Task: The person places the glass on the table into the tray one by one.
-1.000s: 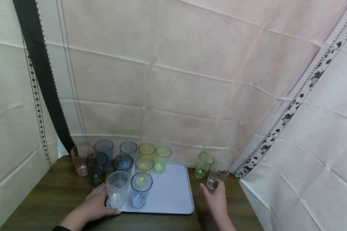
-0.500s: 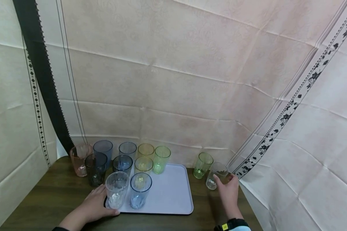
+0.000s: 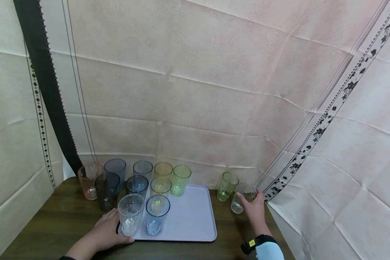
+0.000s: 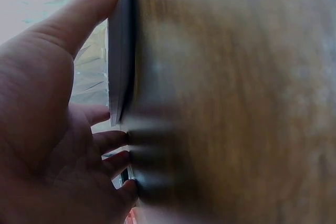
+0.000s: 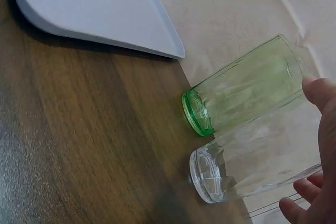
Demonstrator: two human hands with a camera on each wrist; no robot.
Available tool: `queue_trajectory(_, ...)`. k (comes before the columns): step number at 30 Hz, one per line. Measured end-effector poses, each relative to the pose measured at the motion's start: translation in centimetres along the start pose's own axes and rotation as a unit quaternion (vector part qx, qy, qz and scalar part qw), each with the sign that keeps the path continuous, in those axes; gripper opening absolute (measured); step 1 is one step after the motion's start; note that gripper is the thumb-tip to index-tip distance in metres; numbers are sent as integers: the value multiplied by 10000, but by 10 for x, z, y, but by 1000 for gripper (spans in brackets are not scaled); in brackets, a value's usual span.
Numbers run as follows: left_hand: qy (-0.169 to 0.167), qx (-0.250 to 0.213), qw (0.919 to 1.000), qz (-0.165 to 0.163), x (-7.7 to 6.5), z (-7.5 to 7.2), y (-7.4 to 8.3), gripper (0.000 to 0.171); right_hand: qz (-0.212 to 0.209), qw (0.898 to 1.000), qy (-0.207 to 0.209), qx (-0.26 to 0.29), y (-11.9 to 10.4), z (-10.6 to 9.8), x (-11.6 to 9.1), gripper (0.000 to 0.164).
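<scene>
Since a second ago, the right hand (image 3: 254, 211) has swung from the near side of the clear glass (image 3: 237, 207) round to its right, bringing a black wristband (image 3: 263, 239) and a pale blue sleeve (image 3: 270, 252) into view. Now its thumb lies on the glass's left side and its fingers curl along the right, grasping it; how firmly cannot be told. That glass stands upright on the wooden table (image 3: 178, 252), as before, with a green glass (image 3: 226, 187) just beyond it, to the left of the right hand's fingers. Between the two hands lies the white tray (image 3: 195, 220), its right half bare. The left hand (image 3: 108, 229) has stayed at the tray's near left corner, fingers loosely spread beside it and thumb against the near rim, not closed round anything. Close by that thumb stand a clear tumbler (image 3: 130, 218) and a light blue tumbler (image 3: 156, 218), in the way of the glasses beyond: two yellow ones (image 3: 160, 186), two grey-blue ones (image 3: 137, 185) and a pale green one (image 3: 180, 182). Past the left hand's fingertips stand a dark glass (image 3: 108, 193), a pink glass (image 3: 90, 182) and a tall blue glass (image 3: 117, 170).
</scene>
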State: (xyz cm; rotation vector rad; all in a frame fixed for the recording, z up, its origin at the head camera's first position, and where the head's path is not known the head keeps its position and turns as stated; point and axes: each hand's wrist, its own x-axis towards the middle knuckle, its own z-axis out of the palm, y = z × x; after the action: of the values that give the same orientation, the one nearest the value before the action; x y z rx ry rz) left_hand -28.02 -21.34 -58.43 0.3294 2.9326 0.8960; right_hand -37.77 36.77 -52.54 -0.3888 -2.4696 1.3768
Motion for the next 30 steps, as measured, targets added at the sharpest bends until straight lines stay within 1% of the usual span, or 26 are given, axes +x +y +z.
queue_trajectory(5, -12, 1, 10000, -9, 1, 1, 0, 124, 137, 9999, -28, 21, 2, 1, 2, 121)
queue_trajectory(10, 12, -10, 10000, -3, 1, 1, 0, 125, 127, 9999, -5, 68, 3, 2, 3, 119)
queue_trajectory(13, 19, -26, 10000, -3, 0, 2, -1, 125, 135, 9999, 24, 91, 3, 2, 2, 114)
queue_trajectory(16, 33, -43, 10000, 5, 0, 2, -1, 126, 131, 9998, 74, 121, 0, 3, -2, 105)
queue_trajectory(21, 47, -1, 10000, 19, 0, 3, -2, 124, 40, 9998, 117, 182, -9, 3, -13, 95)
queue_trajectory(25, 13, 20, 10000, 2, 0, 4, -3, 123, -55, 9999, 10, 152, -17, 1, -27, 98)
queue_trajectory(30, -9, -18, 10000, -28, 2, 3, -4, 125, -248, 9995, -208, 55, -27, 0, -46, 106)
